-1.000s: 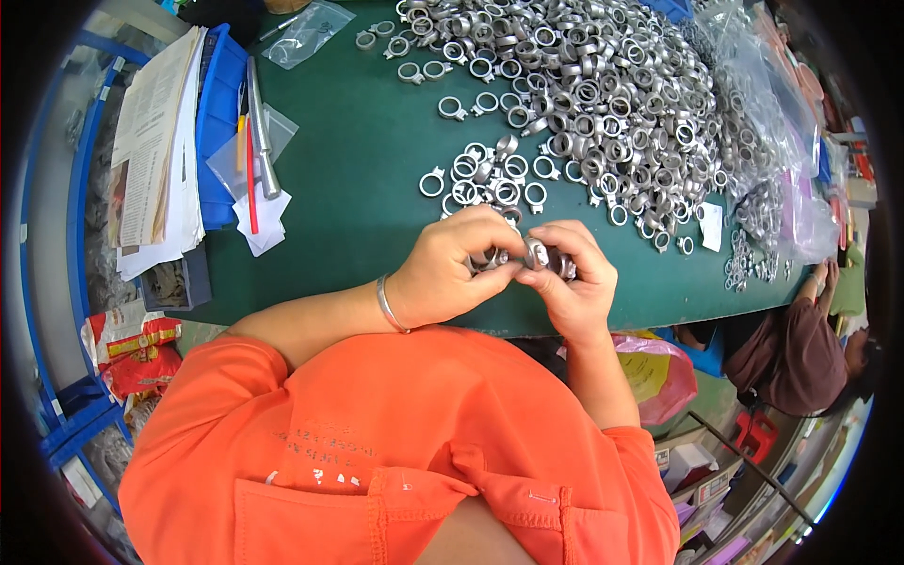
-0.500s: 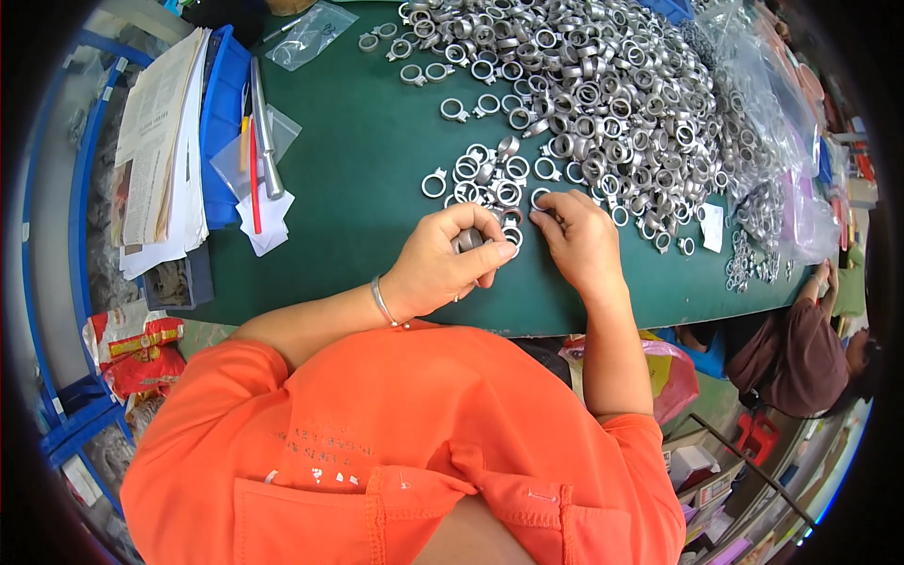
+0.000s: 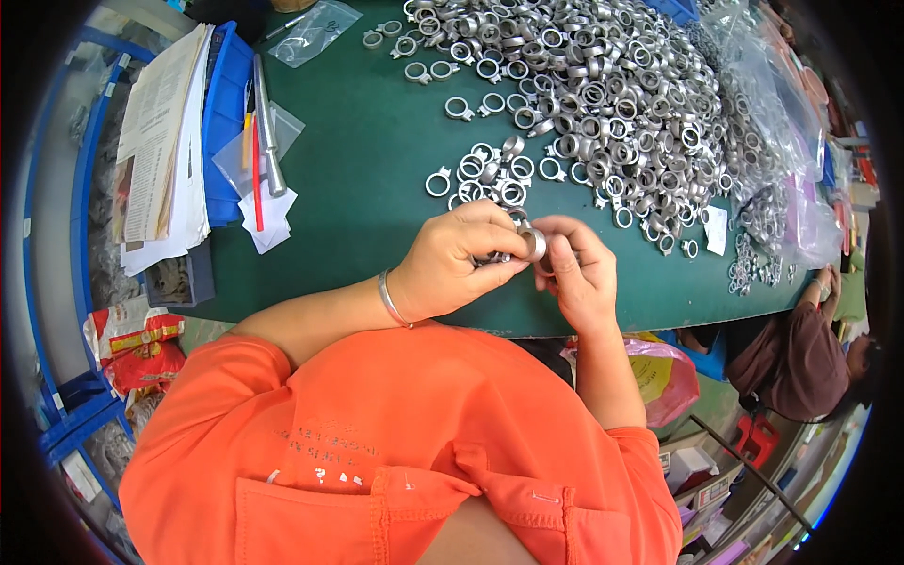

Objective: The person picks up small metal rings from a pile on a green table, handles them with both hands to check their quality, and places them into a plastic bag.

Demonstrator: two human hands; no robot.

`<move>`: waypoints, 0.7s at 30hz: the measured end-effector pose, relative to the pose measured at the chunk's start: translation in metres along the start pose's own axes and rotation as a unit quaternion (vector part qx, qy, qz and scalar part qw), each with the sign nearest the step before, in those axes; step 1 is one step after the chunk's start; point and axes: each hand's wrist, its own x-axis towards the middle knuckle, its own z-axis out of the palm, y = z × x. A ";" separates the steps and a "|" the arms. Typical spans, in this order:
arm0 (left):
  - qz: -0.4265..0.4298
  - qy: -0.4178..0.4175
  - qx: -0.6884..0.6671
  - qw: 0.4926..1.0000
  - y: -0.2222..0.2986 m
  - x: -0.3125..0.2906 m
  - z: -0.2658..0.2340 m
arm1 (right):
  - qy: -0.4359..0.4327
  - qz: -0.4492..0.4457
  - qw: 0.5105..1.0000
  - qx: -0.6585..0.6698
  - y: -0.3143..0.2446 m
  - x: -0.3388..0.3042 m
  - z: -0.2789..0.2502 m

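My left hand (image 3: 450, 256), with a bangle on its wrist, is closed around silver-grey metal rings, which its fingers partly hide. One ring (image 3: 535, 245) sticks out at its fingertips. Against it, my right hand (image 3: 586, 275) is closed, thumb and fingers pinching another ring whose outline is mostly covered. Both hands meet above the green table (image 3: 358, 160) near its front edge. Just beyond them lies a small cluster of similar rings (image 3: 490, 171), each with a little notched tab.
A large heap of rings (image 3: 603, 94) spreads over the table's far right, beside clear plastic bags (image 3: 753, 104). At left stand a blue bin (image 3: 222, 122), papers (image 3: 160, 141) and a tapered metal rod (image 3: 267, 141). Another person (image 3: 786, 363) sits at far right.
My right hand has come from the edge of the ring cluster toward me and now meets my left hand. A ring now shows between the two hands.
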 end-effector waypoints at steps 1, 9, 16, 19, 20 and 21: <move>0.029 -0.007 0.022 0.999 0.000 0.000 0.000 | -0.014 0.039 0.999 0.005 0.000 -0.003 0.001; 0.063 0.015 0.056 0.996 0.003 -0.002 -0.001 | -0.008 -0.192 0.977 -0.097 0.008 0.000 0.006; 0.078 0.111 0.032 0.990 0.014 0.003 -0.005 | -0.021 -0.119 0.992 0.032 0.015 -0.001 0.007; 0.251 0.084 0.097 0.959 0.020 0.018 -0.003 | -0.153 0.022 0.907 0.391 0.019 0.002 0.017; 0.244 0.040 0.090 0.965 0.023 0.020 0.004 | -0.194 0.068 0.839 0.504 0.022 0.004 0.021; 0.251 -0.013 0.179 0.951 0.025 0.023 0.009 | -0.052 0.174 0.840 0.512 0.012 0.000 0.033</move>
